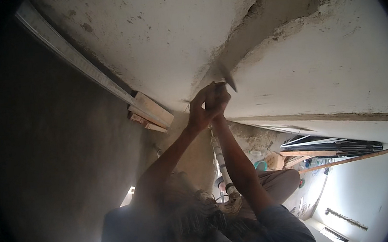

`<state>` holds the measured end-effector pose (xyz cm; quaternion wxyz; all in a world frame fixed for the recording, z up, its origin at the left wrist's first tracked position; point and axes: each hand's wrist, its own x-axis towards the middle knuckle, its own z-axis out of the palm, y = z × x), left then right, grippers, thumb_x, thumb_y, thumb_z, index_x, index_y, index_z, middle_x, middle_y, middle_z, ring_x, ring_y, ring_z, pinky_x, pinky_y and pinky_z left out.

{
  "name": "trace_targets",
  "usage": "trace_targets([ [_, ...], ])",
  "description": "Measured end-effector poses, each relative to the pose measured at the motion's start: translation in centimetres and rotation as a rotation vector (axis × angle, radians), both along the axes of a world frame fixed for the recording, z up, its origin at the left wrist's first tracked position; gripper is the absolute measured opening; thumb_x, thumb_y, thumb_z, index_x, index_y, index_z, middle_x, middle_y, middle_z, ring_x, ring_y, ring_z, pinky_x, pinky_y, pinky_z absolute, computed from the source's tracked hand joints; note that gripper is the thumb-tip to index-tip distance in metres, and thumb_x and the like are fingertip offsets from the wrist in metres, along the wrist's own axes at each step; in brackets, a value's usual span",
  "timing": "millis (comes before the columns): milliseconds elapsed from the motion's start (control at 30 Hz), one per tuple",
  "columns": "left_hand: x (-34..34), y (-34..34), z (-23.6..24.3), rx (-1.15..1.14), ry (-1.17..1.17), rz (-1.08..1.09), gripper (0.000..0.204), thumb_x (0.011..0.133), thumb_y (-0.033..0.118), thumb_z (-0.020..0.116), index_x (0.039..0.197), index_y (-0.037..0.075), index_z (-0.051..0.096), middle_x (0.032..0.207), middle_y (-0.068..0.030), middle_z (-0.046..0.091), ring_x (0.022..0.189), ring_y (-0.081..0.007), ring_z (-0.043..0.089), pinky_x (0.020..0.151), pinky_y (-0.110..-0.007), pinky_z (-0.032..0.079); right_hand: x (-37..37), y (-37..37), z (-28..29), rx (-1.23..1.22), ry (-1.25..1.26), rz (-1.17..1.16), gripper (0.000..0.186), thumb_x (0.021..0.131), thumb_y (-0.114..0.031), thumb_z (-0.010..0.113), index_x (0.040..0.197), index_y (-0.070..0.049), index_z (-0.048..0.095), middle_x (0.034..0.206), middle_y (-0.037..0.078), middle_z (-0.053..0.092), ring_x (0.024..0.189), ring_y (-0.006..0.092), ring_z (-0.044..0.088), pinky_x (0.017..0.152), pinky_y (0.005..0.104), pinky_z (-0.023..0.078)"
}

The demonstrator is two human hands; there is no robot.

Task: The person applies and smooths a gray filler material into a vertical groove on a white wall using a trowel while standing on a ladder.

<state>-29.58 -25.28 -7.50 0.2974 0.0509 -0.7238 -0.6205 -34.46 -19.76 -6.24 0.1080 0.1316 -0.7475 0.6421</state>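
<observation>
Floor [262, 135] shows mostly lower R, grey-brown & dusty, w/ rough pale patches nr the wall base. Things bunched on it: pile of long dark strips [355, 147], w/ a few thin white strips [304, 141] at its L end; wooden plank [312, 153] along the pile's near side, chunky wood block [278, 161] at the plank's L end; round teal item [261, 166] just L of that, poss. a bowl; clear plastic items [317, 162] btwn plank & long batten [349, 160]; small red-&-green item [301, 183] nearby, too small to ID
</observation>
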Motion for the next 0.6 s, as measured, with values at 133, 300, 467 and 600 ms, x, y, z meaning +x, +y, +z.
trace_targets([
  [133,0.3,0.0,1.1,0.061,-0.228,-0.030,0.072,0.081,0.021,0.083,0.139,-0.004,0.050,0.126,-0.0163,0.064,0.114,-0.0216,0.063,0.096,-0.036,0.051,-0.4,1.1,-1.9,0.174,0.188,-0.031,0.024,0.092,-0.013,0.065,0.073,-0.004,0.052,0.056,0.003,0.049,0.051,0.0099,0.044,0.048,0.0289,0.041],
  [300,1.1,2.0,1.4,0.096,-0.149,0.013,0.070,0.081,0.020,0.083,0.139,-0.004,0.050,0.121,-0.0149,0.065,0.114,-0.0202,0.063,0.096,-0.035,0.052,-3.4,0.5,-1.6,0.023,0.086,0.116,0.024,0.090,-0.012,0.066,0.073,-0.004,0.051,0.056,0.005,0.048,0.052,0.0114,0.039,0.049,0.0308,0.039],
  [467,2.2,1.0,3.7,0.097,-0.156,-0.055,0.078,0.081,0.021,0.083,0.144,-0.003,0.043,0.131,-0.0153,0.059,0.122,-0.0250,0.059,0.102,-0.038,0.049,0.0,1.6,4.2,0.139,-0.048,0.086,0.026,0.094,-0.024,0.066,0.089,0.001,0.059,0.064,0.006,0.060,0.058,0.0099,0.049,0.051,0.0303,0.041],
  [600,5.3,1.5,3.3,0.293,-0.092,0.046,0.077,0.093,0.037,0.069,0.152,0.002,0.034,0.145,-0.0205,0.047,0.127,-0.0304,0.056,0.109,-0.042,0.043,-0.7,3.2,4.1,-0.172,0.193,0.228,0.033,0.099,-0.027,0.062,0.083,0.001,0.055,0.063,0.004,0.057,0.049,0.0141,0.050,0.048,0.0305,0.042],
])
